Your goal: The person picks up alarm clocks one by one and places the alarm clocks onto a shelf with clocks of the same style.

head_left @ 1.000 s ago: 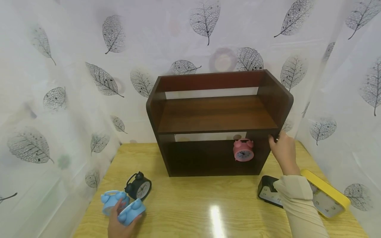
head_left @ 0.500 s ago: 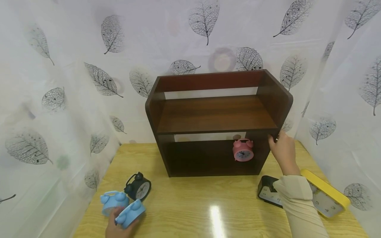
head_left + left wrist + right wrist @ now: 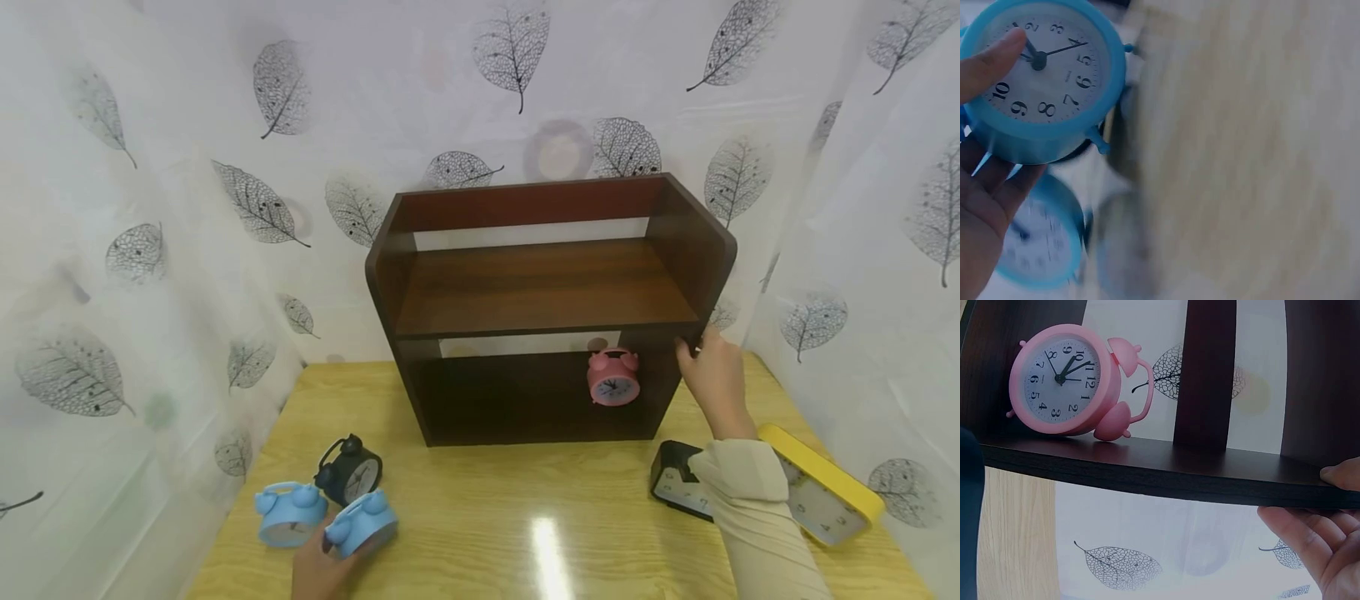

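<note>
My left hand [image 3: 321,567] holds a light blue twin-bell alarm clock [image 3: 363,525] above the table. In the left wrist view the thumb lies over the white dial of this alarm clock [image 3: 1054,69], and the other fingers are under its rim. A second blue alarm clock [image 3: 288,515] stands just left of it, and a black twin-bell alarm clock [image 3: 351,472] stands behind. My right hand [image 3: 716,379] grips the right side panel of a dark brown shelf [image 3: 540,283], thumb inside and fingers outside. On the lower level sits a pink alarm clock [image 3: 1063,381], close to that panel.
Right of the shelf, a black clock [image 3: 678,482] and a yellow clock [image 3: 825,492] rest on the wooden table [image 3: 465,500], partly covered by my right sleeve [image 3: 757,517]. White leaf-print sheeting [image 3: 187,333] surrounds the table on three sides.
My left hand has moved rightward and slightly up with the blue alarm clock, away from the second blue one. My right hand has kept its grip on the shelf panel.
</note>
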Demonstrator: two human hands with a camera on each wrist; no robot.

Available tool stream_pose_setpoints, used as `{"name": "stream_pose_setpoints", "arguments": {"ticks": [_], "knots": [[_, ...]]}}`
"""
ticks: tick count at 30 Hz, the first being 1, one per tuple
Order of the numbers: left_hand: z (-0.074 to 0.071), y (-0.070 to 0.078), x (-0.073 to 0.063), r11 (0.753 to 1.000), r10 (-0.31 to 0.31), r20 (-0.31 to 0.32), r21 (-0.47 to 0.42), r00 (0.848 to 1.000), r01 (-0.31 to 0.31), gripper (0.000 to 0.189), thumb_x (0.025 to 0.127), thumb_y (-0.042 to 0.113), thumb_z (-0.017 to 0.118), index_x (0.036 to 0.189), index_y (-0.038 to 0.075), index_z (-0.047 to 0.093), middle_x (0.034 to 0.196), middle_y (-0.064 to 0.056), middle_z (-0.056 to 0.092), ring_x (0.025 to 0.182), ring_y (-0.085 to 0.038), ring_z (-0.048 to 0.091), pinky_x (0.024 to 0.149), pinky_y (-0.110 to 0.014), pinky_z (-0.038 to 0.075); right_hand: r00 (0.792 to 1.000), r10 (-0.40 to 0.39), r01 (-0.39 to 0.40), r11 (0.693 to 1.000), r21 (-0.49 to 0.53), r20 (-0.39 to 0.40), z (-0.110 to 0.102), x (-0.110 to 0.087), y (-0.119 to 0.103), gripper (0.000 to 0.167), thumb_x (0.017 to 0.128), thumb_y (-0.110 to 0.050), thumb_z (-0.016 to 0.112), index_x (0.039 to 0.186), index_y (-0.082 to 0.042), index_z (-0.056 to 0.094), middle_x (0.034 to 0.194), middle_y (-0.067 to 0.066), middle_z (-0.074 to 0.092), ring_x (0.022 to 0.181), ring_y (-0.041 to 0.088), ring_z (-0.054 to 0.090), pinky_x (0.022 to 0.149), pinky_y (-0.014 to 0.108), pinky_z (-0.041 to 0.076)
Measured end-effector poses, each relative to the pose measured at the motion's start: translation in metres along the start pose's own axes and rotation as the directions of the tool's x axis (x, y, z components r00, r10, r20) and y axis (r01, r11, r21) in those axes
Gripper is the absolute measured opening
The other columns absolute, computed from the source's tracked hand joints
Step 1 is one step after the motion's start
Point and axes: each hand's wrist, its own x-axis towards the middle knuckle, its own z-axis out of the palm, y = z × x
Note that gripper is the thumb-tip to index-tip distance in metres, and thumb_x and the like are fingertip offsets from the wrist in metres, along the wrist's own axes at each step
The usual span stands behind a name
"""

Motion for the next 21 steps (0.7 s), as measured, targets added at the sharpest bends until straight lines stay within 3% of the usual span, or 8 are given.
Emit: {"name": "stream_pose_setpoints", "arguments": {"ticks": [3, 6, 9, 11, 17, 21], "knots": [[0.012, 0.01, 0.003, 0.994, 0.105, -0.029, -0.035, 0.994, -0.106, 0.059, 0.062, 0.019, 0.087, 0.106, -0.009, 0.061, 0.101, -0.024, 0.067, 0.092, -0.029, 0.066, 0.077, -0.042, 0.055, 1.0, -0.01, 0.01, 1.0, -0.001, -0.004, -0.001, 0.0, 0.001, 0.024, 0.087, -0.009, 0.056, 0.092, 0.013, 0.054, 0.09, 0.039, 0.062, 0.08, 0.056, 0.058, 0.068, 0.059, 0.045], [0.023, 0.019, 0.006, 0.985, 0.145, -0.027, -0.093, 0.989, -0.147, 0.053, 0.06, 0.018, 0.088, 0.101, -0.004, 0.064, 0.097, -0.017, 0.068, 0.086, -0.008, 0.062, 0.074, -0.033, 0.055, 1.0, -0.012, 0.012, 1.0, 0.0, -0.001, -0.002, 0.0, 0.001, 0.024, 0.087, -0.01, 0.056, 0.093, 0.013, 0.054, 0.09, 0.04, 0.061, 0.08, 0.055, 0.059, 0.069, 0.059, 0.045], [0.031, 0.027, 0.009, 0.975, 0.151, -0.007, -0.163, 0.988, -0.15, 0.047, 0.059, 0.016, 0.088, 0.097, -0.001, 0.064, 0.095, -0.013, 0.069, 0.084, 0.004, 0.056, 0.075, -0.025, 0.054, 1.0, -0.006, 0.006, 1.0, -0.002, 0.003, -0.002, 0.001, 0.0, 0.023, 0.087, -0.01, 0.056, 0.093, 0.013, 0.054, 0.091, 0.04, 0.061, 0.081, 0.055, 0.058, 0.069, 0.059, 0.045], [0.036, 0.032, 0.011, 0.969, 0.155, 0.001, -0.193, 0.988, -0.151, 0.047, 0.059, 0.015, 0.088, 0.096, -0.001, 0.064, 0.095, -0.013, 0.069, 0.084, 0.002, 0.059, 0.075, -0.025, 0.053, 1.0, -0.006, 0.006, 1.0, -0.001, 0.004, -0.003, 0.002, 0.0, 0.023, 0.087, -0.01, 0.056, 0.094, 0.012, 0.054, 0.092, 0.039, 0.062, 0.081, 0.055, 0.059, 0.07, 0.059, 0.045], [0.054, 0.05, 0.021, 0.942, 0.202, 0.082, -0.287, 0.976, -0.171, 0.052, 0.063, 0.016, 0.086, 0.105, -0.005, 0.062, 0.105, -0.019, 0.067, 0.098, -0.03, 0.066, 0.084, -0.041, 0.053, 1.0, -0.016, 0.016, 1.0, 0.009, -0.008, -0.001, 0.003, 0.002, 0.022, 0.087, -0.009, 0.057, 0.096, 0.01, 0.054, 0.092, 0.038, 0.062, 0.083, 0.054, 0.059, 0.07, 0.059, 0.046], [0.069, 0.064, 0.03, 0.926, 0.234, 0.159, -0.338, 0.959, -0.17, 0.055, 0.066, 0.019, 0.085, 0.11, -0.004, 0.06, 0.11, -0.019, 0.066, 0.104, -0.034, 0.063, 0.089, -0.045, 0.051, 1.0, -0.022, 0.022, 1.0, 0.013, -0.008, 0.0, 0.002, 0.003, 0.022, 0.086, -0.009, 0.057, 0.099, 0.009, 0.054, 0.092, 0.038, 0.062, 0.082, 0.053, 0.06, 0.07, 0.059, 0.046]]}}
